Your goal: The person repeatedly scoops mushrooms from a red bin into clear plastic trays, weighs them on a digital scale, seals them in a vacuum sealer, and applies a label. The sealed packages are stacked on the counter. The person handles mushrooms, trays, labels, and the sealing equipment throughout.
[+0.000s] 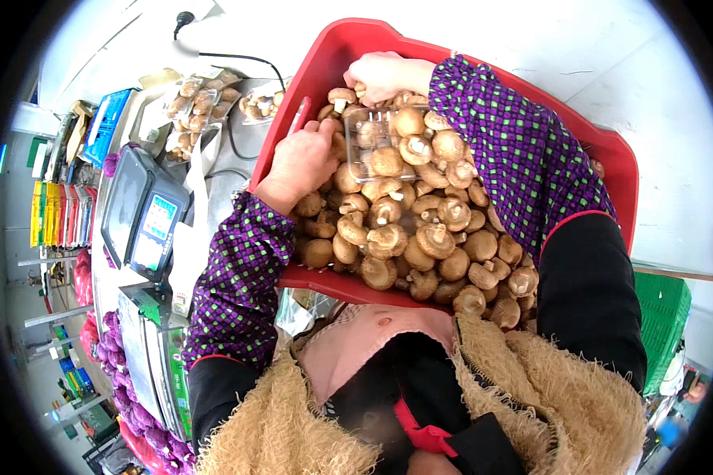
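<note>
Brown mushrooms [388,237] with pale stems fill a large red plastic crate [622,170]. A clear plastic tray [358,170] rests on the heap, with several mushrooms in it. Beside the tray's left edge, my left hand [305,158] is closed, its fingers curled round a mushroom [338,147] that is mostly covered. My right hand [384,75] reaches to the crate's far left corner. Its fingers bend down over a mushroom [360,89] beyond the tray; the fingertips are partly hidden.
Bagged mushrooms [194,111] lie on the counter at the left. A grey scale with a lit screen [157,229] stands nearer. A black cable [245,59] runs along the counter. Purple net bags [131,396] sit at lower left, and a green crate [661,324] stands at right.
</note>
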### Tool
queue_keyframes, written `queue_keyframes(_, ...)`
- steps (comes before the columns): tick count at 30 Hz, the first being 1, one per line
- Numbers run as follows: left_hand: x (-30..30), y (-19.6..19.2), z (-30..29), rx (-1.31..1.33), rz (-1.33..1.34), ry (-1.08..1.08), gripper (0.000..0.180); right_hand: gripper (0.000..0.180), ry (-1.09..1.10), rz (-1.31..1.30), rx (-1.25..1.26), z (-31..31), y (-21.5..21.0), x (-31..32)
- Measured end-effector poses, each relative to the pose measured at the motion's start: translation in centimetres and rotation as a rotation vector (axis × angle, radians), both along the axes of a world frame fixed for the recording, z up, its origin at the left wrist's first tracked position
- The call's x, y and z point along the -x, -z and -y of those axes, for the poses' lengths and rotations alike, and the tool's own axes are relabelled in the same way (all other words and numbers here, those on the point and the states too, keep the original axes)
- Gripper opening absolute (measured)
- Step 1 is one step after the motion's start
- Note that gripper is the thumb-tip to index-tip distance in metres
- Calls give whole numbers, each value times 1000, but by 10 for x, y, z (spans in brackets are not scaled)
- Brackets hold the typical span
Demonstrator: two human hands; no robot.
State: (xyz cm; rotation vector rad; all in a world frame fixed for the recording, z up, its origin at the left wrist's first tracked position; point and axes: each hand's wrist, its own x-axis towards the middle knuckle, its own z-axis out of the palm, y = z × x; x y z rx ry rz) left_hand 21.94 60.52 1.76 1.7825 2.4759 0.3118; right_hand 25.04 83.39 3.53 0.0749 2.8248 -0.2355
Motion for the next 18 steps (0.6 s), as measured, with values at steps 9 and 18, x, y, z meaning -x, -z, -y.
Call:
queue_keyframes(9,-2,-44,-2,-439,312,-282,14,38,-70,-617,298,-7,-57,-128)
queue_keyframes(18,5,-6,0,-335,81,3,27,39,45,-508,251,-17,-69,-189)
